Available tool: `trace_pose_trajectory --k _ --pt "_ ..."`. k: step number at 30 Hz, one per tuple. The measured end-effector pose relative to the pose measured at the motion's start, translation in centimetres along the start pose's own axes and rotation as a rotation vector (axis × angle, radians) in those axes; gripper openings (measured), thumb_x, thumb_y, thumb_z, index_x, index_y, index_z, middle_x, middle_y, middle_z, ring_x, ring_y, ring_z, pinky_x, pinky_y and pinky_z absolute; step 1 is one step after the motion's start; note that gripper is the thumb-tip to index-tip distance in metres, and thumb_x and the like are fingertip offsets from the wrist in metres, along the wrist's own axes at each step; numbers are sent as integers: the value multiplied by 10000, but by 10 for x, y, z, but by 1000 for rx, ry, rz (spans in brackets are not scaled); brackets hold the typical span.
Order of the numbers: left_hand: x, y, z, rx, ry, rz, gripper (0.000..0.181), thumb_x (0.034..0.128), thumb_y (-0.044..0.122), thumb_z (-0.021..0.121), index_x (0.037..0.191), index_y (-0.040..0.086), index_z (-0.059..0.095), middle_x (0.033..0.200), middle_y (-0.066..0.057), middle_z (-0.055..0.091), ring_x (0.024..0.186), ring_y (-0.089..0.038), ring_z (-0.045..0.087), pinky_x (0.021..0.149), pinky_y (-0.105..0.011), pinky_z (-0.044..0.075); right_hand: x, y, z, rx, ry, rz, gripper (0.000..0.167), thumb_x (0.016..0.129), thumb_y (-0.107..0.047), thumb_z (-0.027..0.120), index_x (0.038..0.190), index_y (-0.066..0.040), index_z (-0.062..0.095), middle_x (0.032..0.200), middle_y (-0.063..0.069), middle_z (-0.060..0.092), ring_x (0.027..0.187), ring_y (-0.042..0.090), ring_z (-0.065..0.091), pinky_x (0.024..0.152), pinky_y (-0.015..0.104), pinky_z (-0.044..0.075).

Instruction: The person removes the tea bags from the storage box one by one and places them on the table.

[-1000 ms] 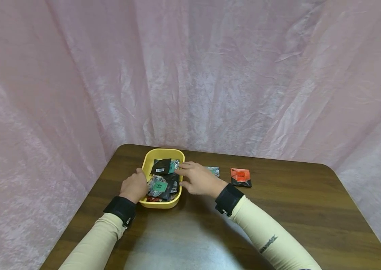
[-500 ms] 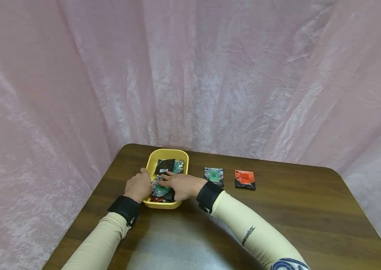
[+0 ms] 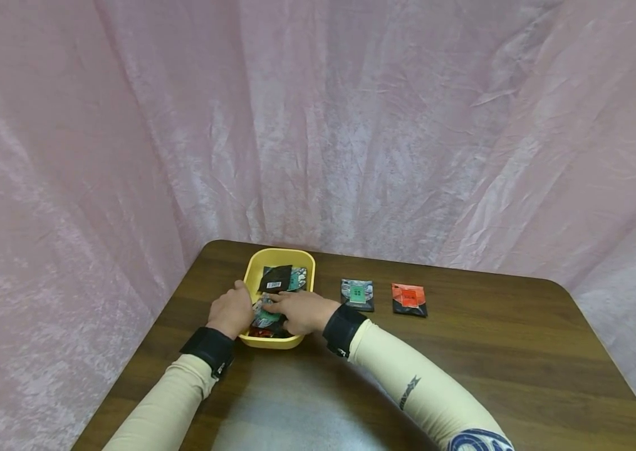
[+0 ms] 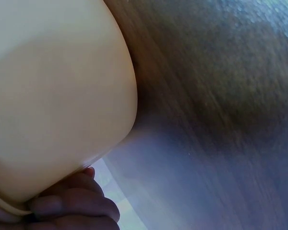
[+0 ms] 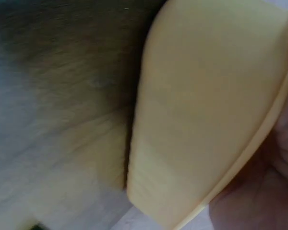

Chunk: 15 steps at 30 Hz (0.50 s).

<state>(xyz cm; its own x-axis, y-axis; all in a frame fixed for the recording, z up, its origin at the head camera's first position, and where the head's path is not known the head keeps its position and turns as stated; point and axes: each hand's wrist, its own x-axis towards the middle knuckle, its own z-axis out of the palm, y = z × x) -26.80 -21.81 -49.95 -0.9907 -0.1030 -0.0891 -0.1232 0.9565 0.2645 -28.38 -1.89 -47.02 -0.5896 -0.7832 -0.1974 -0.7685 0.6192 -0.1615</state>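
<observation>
My left hand (image 3: 230, 310) grips the left rim of a yellow plastic bin (image 3: 268, 344); in the left wrist view, fingers (image 4: 79, 203) curl under the edge of the bin (image 4: 62, 105). Over the right rim reaches my right hand (image 3: 306, 311), its fingers extended onto the sachets in the bin's near half. Under those fingers lies a grey patterned sachet with a green label (image 3: 264, 318). A black sachet with a white barcode (image 3: 276, 277) rests in the far half. The right wrist view shows the bin's outer wall (image 5: 206, 96) and part of the palm, with the fingertips hidden.
On the brown wooden table (image 3: 492, 351), right of the bin, lie a green-labelled sachet (image 3: 357, 294) and an orange and black sachet (image 3: 409, 299), set apart from each other. A pink velvet curtain (image 3: 351, 125) hangs behind the table's far edge.
My right hand has moved left from the bin's right rim onto the sachets inside, which have shifted slightly under its fingers. The left hand keeps its grip on the bin.
</observation>
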Motion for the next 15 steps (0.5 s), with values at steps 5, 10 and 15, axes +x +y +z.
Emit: trace_pose_trajectory --k 5,10,15 --pt "0 -1 2 0 26 19 284 984 160 621 1123 -49 490 1023 -296 709 858 -420 728 763 -580 580 -5 6 7 59 104 -48 584 1026 -85 535 1586 -252 521 1671 65 493 1520 238 519 1106 355 531" --pt "1 -2 2 -7 26 11 308 971 153 646 1135 -56 490 1029 -303 708 861 -429 727 768 -591 578 -6 9 9 68 133 -65 556 1047 -96 542 1586 -229 521 1661 75 505 1511 220 527 1138 355 517" --pt "0 0 1 -4 17 6 332 950 148 675 1136 -54 489 1015 -293 703 848 -418 722 772 -587 578 -8 10 10 60 159 -72 547 1040 -54 526 1572 -182 540 1633 76 541 1484 211 556 1178 366 496"
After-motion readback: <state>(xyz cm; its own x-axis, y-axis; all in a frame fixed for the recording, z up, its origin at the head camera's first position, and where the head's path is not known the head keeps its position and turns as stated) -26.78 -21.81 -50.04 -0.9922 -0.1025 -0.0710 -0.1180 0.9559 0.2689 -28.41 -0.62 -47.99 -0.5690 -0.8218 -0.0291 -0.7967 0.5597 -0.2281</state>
